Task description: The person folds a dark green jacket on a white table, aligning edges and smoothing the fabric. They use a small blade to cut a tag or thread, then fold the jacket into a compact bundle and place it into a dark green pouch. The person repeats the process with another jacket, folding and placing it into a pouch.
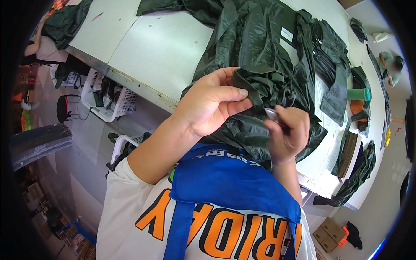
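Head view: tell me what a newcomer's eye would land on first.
First, the two hands at the centre: the left hand pinches a bunched fold of dark green fabric, while the right hand holds a small metal tool against it. The fabric spreads up across the pale worktable. Below them, a bright blue apron fills the foreground.

You have a dark green, thin, glossy fabric garment point(260, 65) crumpled and spread over the pale counter point(160, 47), its near edge bunched into folds and lifted off the surface in front of your chest. A small silvery metal tool point(272, 114) touches the bunched fold; what kind of tool it is cannot be told.
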A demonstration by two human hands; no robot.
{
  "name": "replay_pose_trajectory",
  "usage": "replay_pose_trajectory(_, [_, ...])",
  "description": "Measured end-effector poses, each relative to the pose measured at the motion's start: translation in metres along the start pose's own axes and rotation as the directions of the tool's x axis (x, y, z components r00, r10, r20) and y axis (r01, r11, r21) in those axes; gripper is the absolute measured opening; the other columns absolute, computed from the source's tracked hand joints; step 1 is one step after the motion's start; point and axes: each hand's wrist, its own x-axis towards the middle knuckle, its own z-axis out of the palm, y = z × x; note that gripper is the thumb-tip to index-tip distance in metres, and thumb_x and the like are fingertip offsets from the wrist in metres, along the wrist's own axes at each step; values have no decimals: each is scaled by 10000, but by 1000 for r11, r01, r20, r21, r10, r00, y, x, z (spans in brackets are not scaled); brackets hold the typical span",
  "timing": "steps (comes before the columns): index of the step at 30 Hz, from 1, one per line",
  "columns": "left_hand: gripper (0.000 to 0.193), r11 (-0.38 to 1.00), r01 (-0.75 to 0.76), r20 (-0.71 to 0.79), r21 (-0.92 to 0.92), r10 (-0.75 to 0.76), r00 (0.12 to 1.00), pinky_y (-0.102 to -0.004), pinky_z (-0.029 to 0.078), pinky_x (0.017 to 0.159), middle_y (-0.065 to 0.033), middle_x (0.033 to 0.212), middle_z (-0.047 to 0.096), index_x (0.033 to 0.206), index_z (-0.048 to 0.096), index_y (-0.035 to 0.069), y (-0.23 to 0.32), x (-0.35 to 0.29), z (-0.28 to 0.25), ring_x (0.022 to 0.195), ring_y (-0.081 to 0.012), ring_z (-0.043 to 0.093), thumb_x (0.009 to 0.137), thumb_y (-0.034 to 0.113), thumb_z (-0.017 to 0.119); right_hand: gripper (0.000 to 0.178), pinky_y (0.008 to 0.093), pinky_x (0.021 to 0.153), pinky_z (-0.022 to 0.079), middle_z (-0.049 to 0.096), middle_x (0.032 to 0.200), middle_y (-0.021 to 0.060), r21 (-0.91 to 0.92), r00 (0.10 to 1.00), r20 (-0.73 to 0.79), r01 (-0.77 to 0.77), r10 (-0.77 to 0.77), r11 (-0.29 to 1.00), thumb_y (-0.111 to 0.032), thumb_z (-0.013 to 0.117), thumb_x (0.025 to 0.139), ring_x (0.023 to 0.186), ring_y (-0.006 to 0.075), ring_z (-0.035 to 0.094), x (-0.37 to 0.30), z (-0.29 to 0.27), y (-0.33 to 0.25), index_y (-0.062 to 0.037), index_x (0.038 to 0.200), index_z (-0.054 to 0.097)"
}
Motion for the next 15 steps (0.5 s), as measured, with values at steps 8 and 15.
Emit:
replay_pose_trajectory(8, [407,996,47,315,77,-69,947,-304,515,817,-71,1050,585,1161,492,37,7,1,-22,939,-175,609,791,8,658,599,328,899,483,626,1125,92,765,601,499,-644,624,9,-354,742,814,983,181,614,-6,-7,13,39,1216,535])
replay_pose_trajectory(15, [607,-136,-483,498,865,338,798,-324,466,797,-79,1074,518,1188,491,99,-11,-16,10,927,-243,551,659,4,772,209,203,636,381,528,747,-34,309,745,129,-657,654,688,108,643,739,698,53,459,9,8,1,-57,781,523])
